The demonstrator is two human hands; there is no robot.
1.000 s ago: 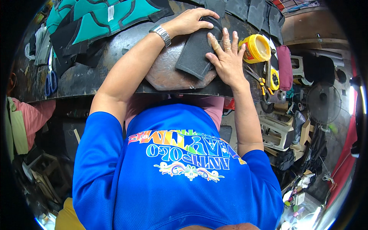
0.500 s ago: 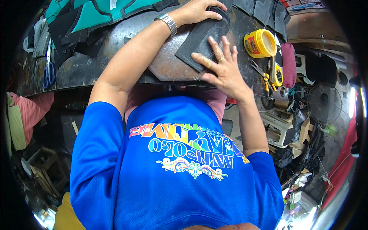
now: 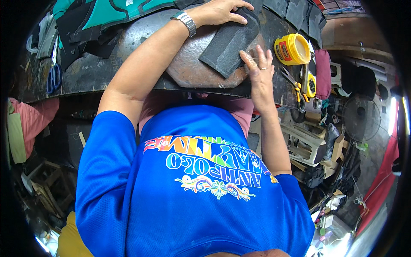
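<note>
A dark grey-black piece of sheet material (image 3: 227, 49) lies slantwise on a brown, angular slab (image 3: 182, 70) at the table's near edge. My left hand (image 3: 218, 13) rests across the far end of the piece, its thumb and fingers apart; some fingertips are cut off by the picture's top. At the right edge of the piece is my right hand (image 3: 261, 70), open, palm turned sideways. Its forefinger is beside the piece's edge, and pale residue sticks to the fingers. Whether that finger touches the material, I cannot tell.
A yellow tub (image 3: 293, 49) of pale paste stands open at right, beside yellow-handled scissors (image 3: 297, 88), a yellow tape roll (image 3: 310, 85) and a maroon bundle (image 3: 323, 73). Blue-handled scissors (image 3: 54, 77) lie left. Teal-and-black cut pieces (image 3: 115, 15) cover the far left; black pieces (image 3: 295, 17) lie far right.
My right hand has moved off the piece's surface to its right edge and turned sideways. The piece has shifted slightly right. My left hand stays at its far end.
</note>
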